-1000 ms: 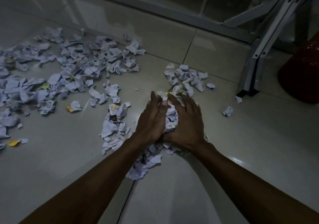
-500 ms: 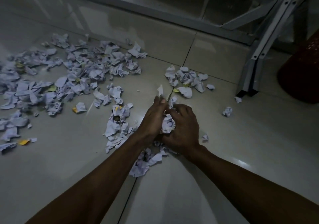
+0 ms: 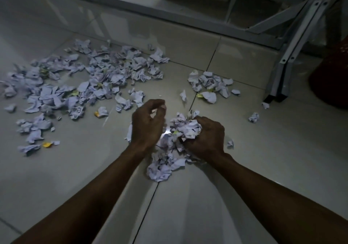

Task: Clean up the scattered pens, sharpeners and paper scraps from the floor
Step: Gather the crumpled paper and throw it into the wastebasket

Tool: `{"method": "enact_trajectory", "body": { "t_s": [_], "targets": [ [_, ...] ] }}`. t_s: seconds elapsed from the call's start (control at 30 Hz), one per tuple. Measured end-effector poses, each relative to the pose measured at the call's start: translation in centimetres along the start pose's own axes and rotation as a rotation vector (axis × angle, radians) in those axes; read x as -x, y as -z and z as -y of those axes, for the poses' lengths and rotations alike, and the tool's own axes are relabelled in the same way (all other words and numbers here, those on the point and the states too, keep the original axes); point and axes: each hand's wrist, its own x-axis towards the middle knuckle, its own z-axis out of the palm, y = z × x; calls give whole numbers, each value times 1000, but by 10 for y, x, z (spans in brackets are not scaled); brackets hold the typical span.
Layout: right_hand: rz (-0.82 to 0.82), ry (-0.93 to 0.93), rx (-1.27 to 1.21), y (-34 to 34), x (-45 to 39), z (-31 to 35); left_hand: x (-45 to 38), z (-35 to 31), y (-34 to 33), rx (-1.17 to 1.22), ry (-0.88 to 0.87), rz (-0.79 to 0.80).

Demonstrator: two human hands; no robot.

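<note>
Right hand [image 3: 206, 137] clamps a wad of paper scraps [image 3: 185, 130]. Left hand [image 3: 147, 124] — fingers curled, seemingly pinching a small scrap — is nearer the loose pile [image 3: 163, 166] lying just below both sets of fingers.

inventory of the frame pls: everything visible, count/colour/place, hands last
big paper scrap spread: too many to count, pale lilac-white with a few yellow bits, floor at left and centre
small scrap cluster: roughly a dozen, same colour, floor right of centre
stray scraps: a few singles, pale, floor at right
gathered scrap pile: one heap, pale, floor under the hands
floor: glossy light tiles, dark grout lines
metal frame: grey-white legs and bars, top and right
red object: one, dark red, right edge, cut off
pens, sharpeners: none that I can make out
left hand: fingers curled, pinching a small scrap
right hand: gripping a wad of scraps
</note>
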Motion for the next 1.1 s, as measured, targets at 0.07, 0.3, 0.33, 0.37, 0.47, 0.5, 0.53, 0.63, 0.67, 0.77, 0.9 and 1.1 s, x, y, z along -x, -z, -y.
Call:
{"method": "enact_trajectory", "body": {
  "t_s": [0.07,0.3,0.33,0.37,0.47,0.5,0.53,0.63,0.67,0.77,0.9,1.1],
  "targets": [
    [-30,-60,-122,8,-1,4,-10,13,20,-134,-35,-9],
    [-154,-96,-424,40,-12,11,-36,66,57,-602,-154,506],
    [-148,-91,-433,48,-12,9,-36,69,55,-594,-242,541],
    [-134,-90,-429,56,-12,6,-34,69,52,-573,-322,549],
    [-110,-133,-364,73,-2,-14,-16,62,43,-492,-361,475],
    [-115,-157,-345,78,4,-21,-9,59,41,-462,-347,459],
    [-129,-177,-329,81,9,-28,-2,57,40,-440,-321,473],
    [-188,-222,-330,90,21,-42,18,58,45,-477,-270,626],
    [-206,-220,-328,91,25,-46,25,59,47,-529,-284,675],
    [-226,-164,-305,88,30,-50,49,58,45,-689,-393,734],
    [-214,-145,-271,71,33,-44,66,55,23,-771,-432,599],
    [-120,-96,-105,53,44,-43,53,42,-10,-781,-363,445]
  ]
}}
